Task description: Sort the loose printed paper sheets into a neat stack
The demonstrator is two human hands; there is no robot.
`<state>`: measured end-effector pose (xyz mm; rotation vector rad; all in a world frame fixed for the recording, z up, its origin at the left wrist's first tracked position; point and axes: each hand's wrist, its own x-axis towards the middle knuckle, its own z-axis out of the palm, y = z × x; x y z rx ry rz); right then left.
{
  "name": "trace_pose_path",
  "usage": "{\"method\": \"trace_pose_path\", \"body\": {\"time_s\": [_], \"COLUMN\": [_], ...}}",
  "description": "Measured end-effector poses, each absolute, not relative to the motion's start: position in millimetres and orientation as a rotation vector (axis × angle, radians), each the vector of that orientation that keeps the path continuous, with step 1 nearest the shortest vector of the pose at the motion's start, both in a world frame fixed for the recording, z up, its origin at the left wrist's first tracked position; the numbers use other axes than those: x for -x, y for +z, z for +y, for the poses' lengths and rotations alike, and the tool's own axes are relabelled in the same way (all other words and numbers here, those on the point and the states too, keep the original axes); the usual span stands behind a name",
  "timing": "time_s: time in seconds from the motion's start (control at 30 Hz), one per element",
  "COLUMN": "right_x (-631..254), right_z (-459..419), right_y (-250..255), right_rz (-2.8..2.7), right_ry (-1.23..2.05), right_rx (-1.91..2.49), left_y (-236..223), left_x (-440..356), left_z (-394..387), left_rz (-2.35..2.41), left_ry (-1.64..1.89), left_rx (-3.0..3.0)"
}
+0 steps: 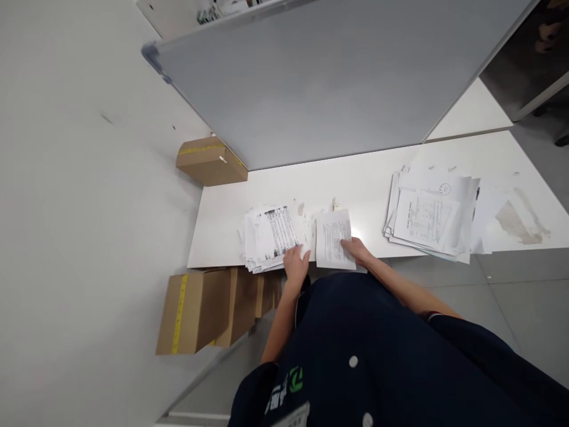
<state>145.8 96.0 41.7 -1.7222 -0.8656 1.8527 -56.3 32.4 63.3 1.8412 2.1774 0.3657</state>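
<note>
Printed sheets of paper [334, 234] are in my right hand [354, 249], gripped at their right edge with the thumb on top, near the front edge of the white table. My left hand [296, 264] rests at the lower right corner of a loose stack of printed papers [269, 237]. Its fingers are stretched and slightly apart, touching the papers' edge. The top sheet of that stack has dark smeared print. Whether more than one sheet is in my right hand is hard to make out.
A second, larger pile of papers [429, 216] lies on the right of the white table [368, 184]. A grey board [329, 83] stands behind. One cardboard box [212, 163] sits at the back left; several more boxes [191, 314] stand below the left end. A brown stain [518, 222] marks the right end.
</note>
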Motion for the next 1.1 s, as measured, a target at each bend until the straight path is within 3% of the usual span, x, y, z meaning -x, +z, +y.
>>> {"method": "trace_pose_path", "body": {"time_s": [0.1,0.27,0.47,0.67,0.97,1.1], "right_x": [-160,-167,-168,-166,-147,-135], "right_z": [93,83,78,83,95,93], "right_y": [36,35,36,34,51,57], "right_rz": [-0.845,-0.817,-0.792,-0.816,-0.905,-0.901], "right_ry": [1.762,1.727,1.746,1.747,1.897,2.041], "right_rx": [1.731,1.700,1.697,1.713,1.637,1.515], "left_y": [46,29,25,24,72,98], "left_x": [72,74,84,107,93,38], "left_z": [46,59,62,64,53,37], "left_rz": [2.489,2.529,2.454,2.331,2.136,1.613], "left_ry": [0.141,0.059,0.505,0.707,1.069,1.000], "left_rx": [-1.675,-1.625,-1.332,-1.168,-1.076,-1.555]}}
